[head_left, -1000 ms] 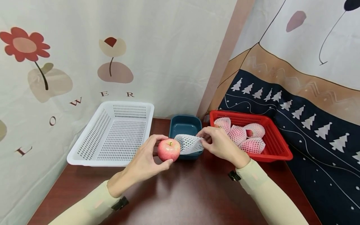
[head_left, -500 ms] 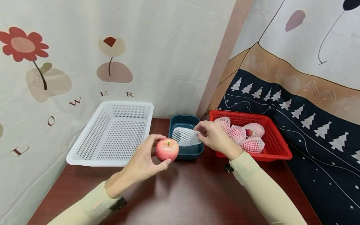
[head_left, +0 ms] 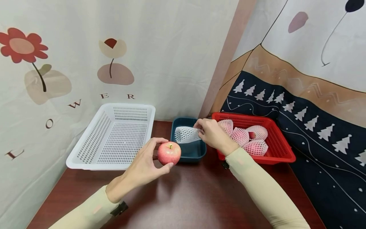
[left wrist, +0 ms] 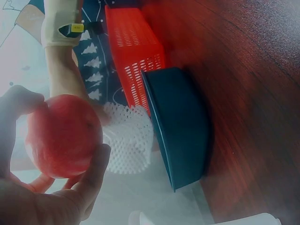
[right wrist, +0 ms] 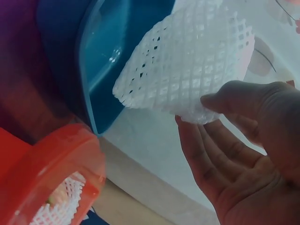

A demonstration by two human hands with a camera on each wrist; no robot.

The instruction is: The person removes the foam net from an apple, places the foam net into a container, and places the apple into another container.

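Note:
A bare red apple (head_left: 169,153) is held between the thumb and fingers of my left hand (head_left: 143,163), above the table and in front of the blue bin. My right hand (head_left: 213,133) pinches one end of a white foam net sleeve (head_left: 186,135). The sleeve hangs flattened over the dark blue bin (head_left: 192,156), and the right wrist view shows the sleeve (right wrist: 183,65) gripped between thumb and fingertips. In the left wrist view the apple (left wrist: 64,136) sits apart from the sleeve, with the bin (left wrist: 180,126) beyond.
A red basket (head_left: 281,148) at the right holds several apples in foam nets (head_left: 240,136). To the left stands a white perforated basket (head_left: 85,166). Printed curtains (head_left: 177,63) rise behind the brown table (head_left: 183,197).
My right hand has moved back and to the left, carrying the foam net sleeve away from the apple and over the blue bin. The left hand with the apple has hardly moved.

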